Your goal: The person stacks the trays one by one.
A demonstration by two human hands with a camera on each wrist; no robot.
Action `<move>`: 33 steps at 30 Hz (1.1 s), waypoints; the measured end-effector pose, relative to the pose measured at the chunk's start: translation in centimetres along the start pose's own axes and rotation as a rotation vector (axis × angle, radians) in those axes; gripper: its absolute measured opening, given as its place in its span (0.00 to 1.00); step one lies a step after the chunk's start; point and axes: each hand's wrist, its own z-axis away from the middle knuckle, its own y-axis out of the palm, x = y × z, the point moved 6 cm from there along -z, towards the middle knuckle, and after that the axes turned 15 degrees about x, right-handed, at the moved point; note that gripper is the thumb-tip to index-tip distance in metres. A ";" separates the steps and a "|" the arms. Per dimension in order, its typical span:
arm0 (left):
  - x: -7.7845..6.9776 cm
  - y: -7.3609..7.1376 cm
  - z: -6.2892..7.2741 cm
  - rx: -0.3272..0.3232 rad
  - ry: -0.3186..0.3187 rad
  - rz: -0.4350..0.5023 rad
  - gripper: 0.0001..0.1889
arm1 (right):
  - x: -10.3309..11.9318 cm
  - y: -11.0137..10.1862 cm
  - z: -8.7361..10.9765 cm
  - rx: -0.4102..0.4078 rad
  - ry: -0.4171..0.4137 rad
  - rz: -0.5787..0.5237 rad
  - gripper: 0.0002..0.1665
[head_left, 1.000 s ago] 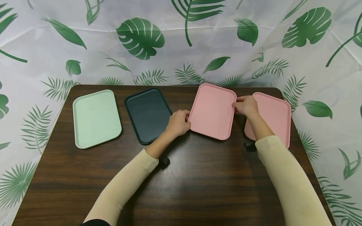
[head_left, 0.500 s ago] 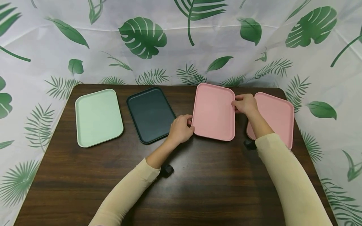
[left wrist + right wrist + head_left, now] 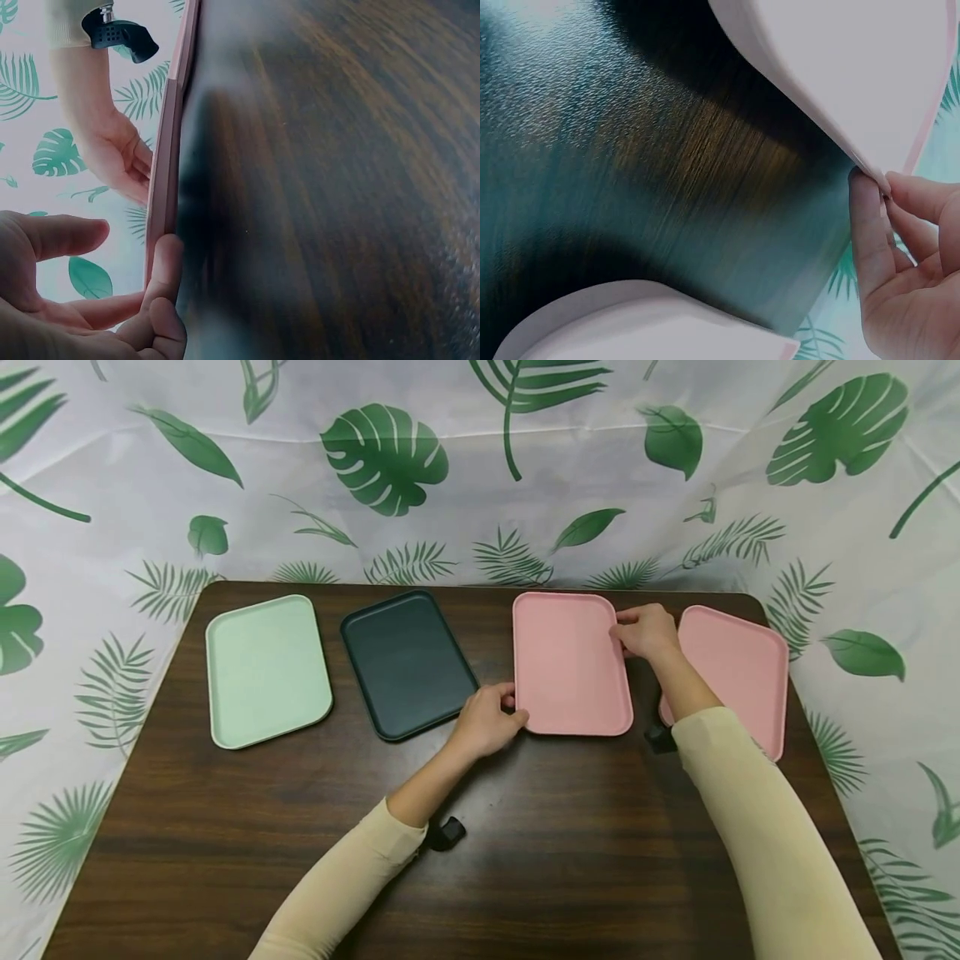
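Observation:
A pink rectangular tray (image 3: 572, 664) sits between both hands near the table's far edge, its sides almost square to that edge. At its lower left side, my left hand (image 3: 483, 720) grips the rim; the left wrist view shows fingers (image 3: 166, 266) against the rim, close to the tabletop. My right hand (image 3: 648, 632) pinches the upper right rim between thumb and fingers, seen plainly in the right wrist view (image 3: 911, 277). A second pink tray (image 3: 735, 672) lies to the right, partly hidden under the right forearm.
Left of the hands lie a dark green tray (image 3: 408, 664) and a light green tray (image 3: 268, 670), both slightly turned. They rest on a dark wood table (image 3: 555, 843). A leaf-printed white cloth (image 3: 495, 468) hangs behind and beside it.
The held pink tray has turned counterclockwise, from slanted to nearly straight. My left hand has shifted toward the near side and slightly right with it; the right hand keeps its hold. The view shifted slightly.

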 end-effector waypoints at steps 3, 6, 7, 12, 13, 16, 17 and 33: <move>0.2 0.1 -0.1 0.011 -0.002 -0.015 0.25 | 0.1 0.1 -0.3 -0.012 -0.009 0.019 0.25; 0.3 0.3 -0.2 0.023 0.005 -0.027 0.22 | 0.1 0.3 -0.7 -0.015 -0.012 0.026 0.24; 0.3 0.3 -0.2 0.028 0.006 -0.033 0.21 | 0.0 0.3 -0.8 -0.013 -0.011 0.029 0.24; 0.3 0.5 -0.3 0.043 0.004 -0.058 0.17 | -0.1 0.5 -1.0 -0.011 -0.009 0.041 0.25; 0.3 0.5 -0.3 0.043 0.001 -0.061 0.17 | 0.0 0.5 -1.0 -0.012 -0.008 0.046 0.25; 0.4 0.5 -0.4 0.041 -0.004 -0.065 0.18 | 0.1 0.6 -1.0 -0.019 -0.010 0.062 0.24; 0.5 0.4 -0.4 0.040 -0.007 -0.065 0.18 | 0.2 0.6 -1.0 -0.020 -0.013 0.066 0.24; 0.5 0.2 -0.6 0.037 0.014 -0.069 0.07 | 0.6 0.7 -0.9 -0.044 -0.018 0.132 0.25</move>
